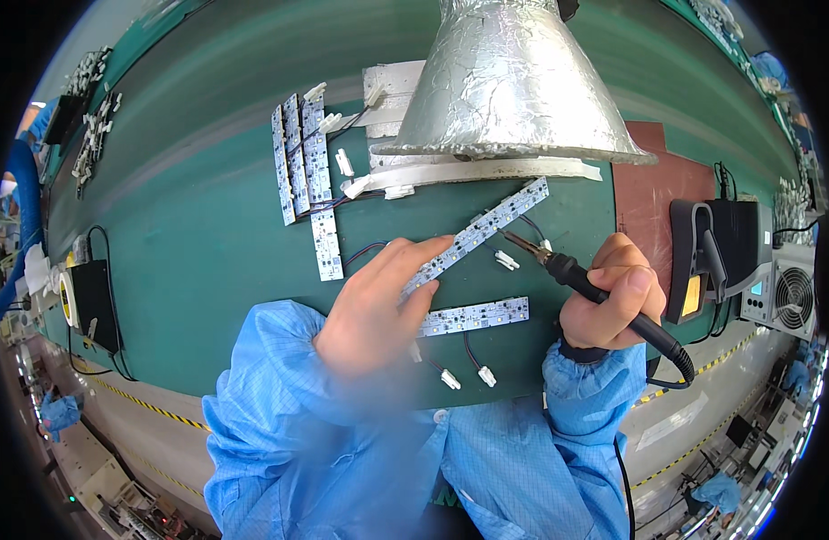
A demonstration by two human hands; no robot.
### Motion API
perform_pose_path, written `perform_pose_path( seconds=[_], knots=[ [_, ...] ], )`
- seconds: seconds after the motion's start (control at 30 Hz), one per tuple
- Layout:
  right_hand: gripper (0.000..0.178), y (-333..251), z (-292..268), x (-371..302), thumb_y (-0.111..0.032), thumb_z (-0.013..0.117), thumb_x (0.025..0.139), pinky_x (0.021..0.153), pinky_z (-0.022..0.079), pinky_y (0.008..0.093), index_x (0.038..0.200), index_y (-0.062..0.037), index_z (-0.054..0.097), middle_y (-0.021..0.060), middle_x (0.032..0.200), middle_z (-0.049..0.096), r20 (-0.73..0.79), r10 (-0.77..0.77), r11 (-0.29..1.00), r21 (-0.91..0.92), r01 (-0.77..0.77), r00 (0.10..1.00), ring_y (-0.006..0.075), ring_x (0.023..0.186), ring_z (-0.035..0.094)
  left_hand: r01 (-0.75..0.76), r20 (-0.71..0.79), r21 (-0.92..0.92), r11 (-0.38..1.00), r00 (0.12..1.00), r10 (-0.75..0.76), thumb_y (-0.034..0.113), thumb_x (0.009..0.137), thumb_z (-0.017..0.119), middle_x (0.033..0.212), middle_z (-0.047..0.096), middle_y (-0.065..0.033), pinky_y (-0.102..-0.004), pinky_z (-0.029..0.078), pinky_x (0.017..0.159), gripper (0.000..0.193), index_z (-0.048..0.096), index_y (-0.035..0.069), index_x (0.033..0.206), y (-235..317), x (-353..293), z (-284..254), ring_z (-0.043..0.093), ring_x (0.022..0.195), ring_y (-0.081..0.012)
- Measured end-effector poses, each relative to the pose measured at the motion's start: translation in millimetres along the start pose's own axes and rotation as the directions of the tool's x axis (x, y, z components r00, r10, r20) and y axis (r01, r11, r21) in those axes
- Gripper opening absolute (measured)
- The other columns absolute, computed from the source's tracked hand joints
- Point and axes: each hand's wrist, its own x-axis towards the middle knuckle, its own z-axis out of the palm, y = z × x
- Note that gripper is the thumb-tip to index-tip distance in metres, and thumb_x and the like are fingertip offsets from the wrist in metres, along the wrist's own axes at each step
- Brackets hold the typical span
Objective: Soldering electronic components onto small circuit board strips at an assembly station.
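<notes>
My left hand (378, 301) grips one end of a narrow white circuit board strip (491, 225), which slants up to the right beneath the foil cone. A soldering iron (584, 281) is in my right hand (617, 295), fingers wrapped round its black handle. Its tip points up and left, close to the strip's lower edge; whether they touch I cannot tell. Thin wires with white connectors (506, 260) hang off that strip. Nearer me lies a second circuit board strip (477, 316), partly hidden by my left hand, its wires ending in white connectors (486, 376).
Several more circuit board strips (320, 193) lie left of centre. A foil-covered cone hood (522, 85) hangs over the green mat (189, 252). At right are a reddish board (644, 193), a soldering station (738, 238) and a small fan (793, 295). A black-and-white device (89, 306) sits left.
</notes>
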Motion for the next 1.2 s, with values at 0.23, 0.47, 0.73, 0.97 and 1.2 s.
perform_pose_path(
  seconds=[0.23,0.47,0.73,0.97,1.2],
  knots=[
    [0.042,5.0,-1.0,-0.1,-0.019,0.040,0.100,0.043,0.023,0.0319,0.061,-0.0028,0.039,0.0072,0.051,0.036,-0.126,0.005,1.000,0.028,-0.001,0.992,0.0141,0.043,0.029,-0.020,-0.001,-0.006,1.000,1.000,0.020,-0.008,0.081,0.065,0.100,0.065,-0.0192,-0.0369,0.050,0.080,0.045,0.060,-0.002,0.125,-0.4,-0.9,0.3,0.062,0.087,-0.0336],
    [0.043,23.5,-19.2,17.2,-0.016,0.044,0.096,0.043,0.021,0.0303,0.056,-0.0058,0.033,0.0049,0.048,0.031,-0.425,0.071,0.997,0.009,-0.074,0.902,0.0123,0.042,0.026,-0.021,0.014,0.023,1.000,1.000,0.021,-0.011,0.080,0.065,0.103,0.064,-0.0191,-0.0367,0.051,0.081,0.047,0.060,-0.001,0.126,1.6,-2.8,1.5,0.063,0.089,-0.0347],
    [0.040,26.8,-14.2,16.0,-0.014,0.046,0.096,0.048,0.026,0.0313,0.058,-0.0032,0.038,0.0052,0.050,0.035,-0.379,0.079,0.996,-0.018,-0.093,0.922,0.0129,0.045,0.030,-0.174,0.029,0.135,0.975,0.985,0.172,-0.012,0.080,0.065,0.104,0.063,-0.0193,-0.0359,0.051,0.080,0.047,0.060,-0.002,0.126,2.4,0.0,-0.1,0.063,0.089,-0.0346],
    [0.041,27.7,-11.9,17.1,-0.015,0.046,0.096,0.050,0.028,0.0319,0.058,-0.0012,0.041,0.0065,0.052,0.040,-0.359,0.080,0.995,-0.028,-0.096,0.930,0.0132,0.046,0.033,-0.081,0.023,0.083,0.993,0.997,0.079,-0.013,0.080,0.065,0.103,0.063,-0.0201,-0.0352,0.050,0.079,0.047,0.060,-0.003,0.125,3.4,-2.1,0.4,0.062,0.087,-0.0340],
    [0.041,28.2,-10.4,17.5,-0.015,0.046,0.096,0.050,0.026,0.0316,0.058,-0.0005,0.041,0.0059,0.051,0.039,-0.362,0.080,0.992,-0.059,-0.108,0.929,0.0126,0.047,0.032,-0.059,0.007,0.063,0.996,0.998,0.058,-0.012,0.080,0.065,0.100,0.063,-0.0197,-0.0349,0.050,0.079,0.046,0.061,-0.004,0.125,3.8,-2.6,1.3,0.062,0.087,-0.0335]
  ],
)
